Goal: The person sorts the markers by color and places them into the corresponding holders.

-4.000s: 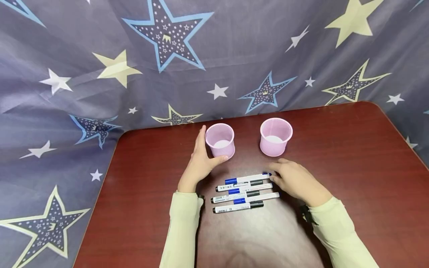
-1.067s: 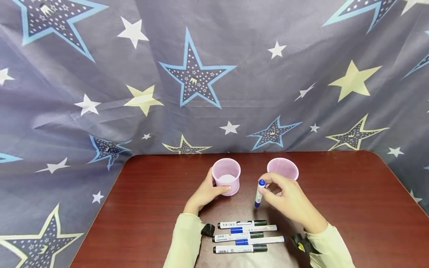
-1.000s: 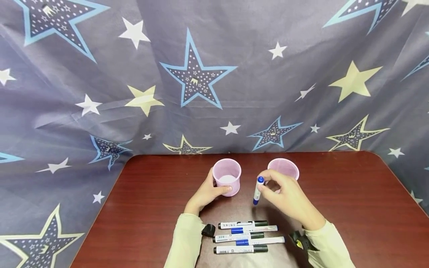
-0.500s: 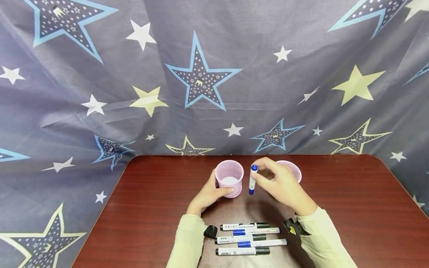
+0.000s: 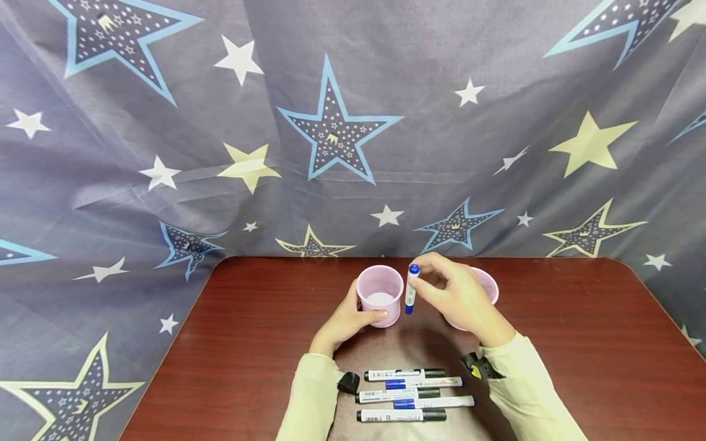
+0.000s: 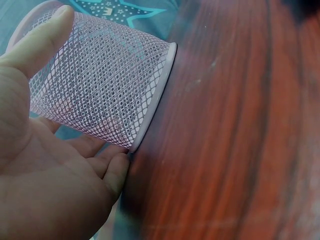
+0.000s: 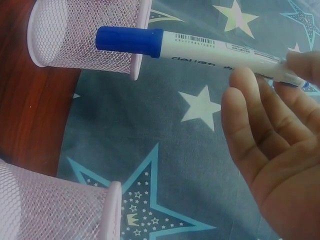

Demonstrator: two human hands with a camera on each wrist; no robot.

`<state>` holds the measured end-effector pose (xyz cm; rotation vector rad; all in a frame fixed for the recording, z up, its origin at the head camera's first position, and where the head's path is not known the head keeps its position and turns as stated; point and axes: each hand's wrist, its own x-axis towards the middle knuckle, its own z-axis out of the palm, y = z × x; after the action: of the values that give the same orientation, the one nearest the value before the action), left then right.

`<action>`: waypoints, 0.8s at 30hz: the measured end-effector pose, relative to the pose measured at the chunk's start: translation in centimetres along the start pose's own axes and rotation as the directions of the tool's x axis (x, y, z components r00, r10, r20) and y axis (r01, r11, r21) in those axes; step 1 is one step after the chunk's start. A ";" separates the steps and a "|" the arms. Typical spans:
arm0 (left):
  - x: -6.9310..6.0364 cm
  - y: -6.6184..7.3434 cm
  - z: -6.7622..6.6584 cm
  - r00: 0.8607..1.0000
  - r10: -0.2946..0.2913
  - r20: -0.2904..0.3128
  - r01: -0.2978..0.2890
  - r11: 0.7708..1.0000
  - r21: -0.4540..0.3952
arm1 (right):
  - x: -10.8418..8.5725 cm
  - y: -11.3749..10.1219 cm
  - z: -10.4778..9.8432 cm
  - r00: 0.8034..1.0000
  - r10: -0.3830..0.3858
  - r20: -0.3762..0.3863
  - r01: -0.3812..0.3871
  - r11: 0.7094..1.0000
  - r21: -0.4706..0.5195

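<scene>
We see the right hand (image 5: 463, 298) pinching the blue-capped marker (image 5: 410, 293) by its upper end, just beside the cup (image 5: 392, 308) that the left hand (image 5: 347, 323) grips. We find it nearer that cup than half a second ago.

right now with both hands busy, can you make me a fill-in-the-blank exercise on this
The right grip pinches a white cylindrical marker whose cap is ____.
The left grip holds one of ____ pink round mesh cups.
White cylindrical markers lying on the reddish-brown wood-grained table number ____.

Missing words: blue; two; five.
</scene>
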<state>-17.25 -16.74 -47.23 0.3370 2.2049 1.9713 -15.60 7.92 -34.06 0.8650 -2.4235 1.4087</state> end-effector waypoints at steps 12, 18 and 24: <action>0.0 0.1 0.0 1.000 0.010 0.005 -0.010 1.000 -0.016 | 1.1 -0.6 0.3 0.999 -0.029 -0.023 0.029 1.000 0.003; -0.1 0.3 0.0 1.000 0.004 0.006 -0.004 1.000 -0.022 | 1.4 -0.8 0.4 0.999 -0.036 -0.035 0.037 0.999 0.013; -0.1 0.2 -0.1 1.000 0.018 0.017 -0.017 0.999 -0.042 | 1.7 -1.2 0.4 0.998 -0.051 -0.046 0.052 0.998 0.018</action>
<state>-17.12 -16.85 -47.06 0.3671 2.1543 2.0129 -16.27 6.44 -32.63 0.8835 -2.3416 1.4195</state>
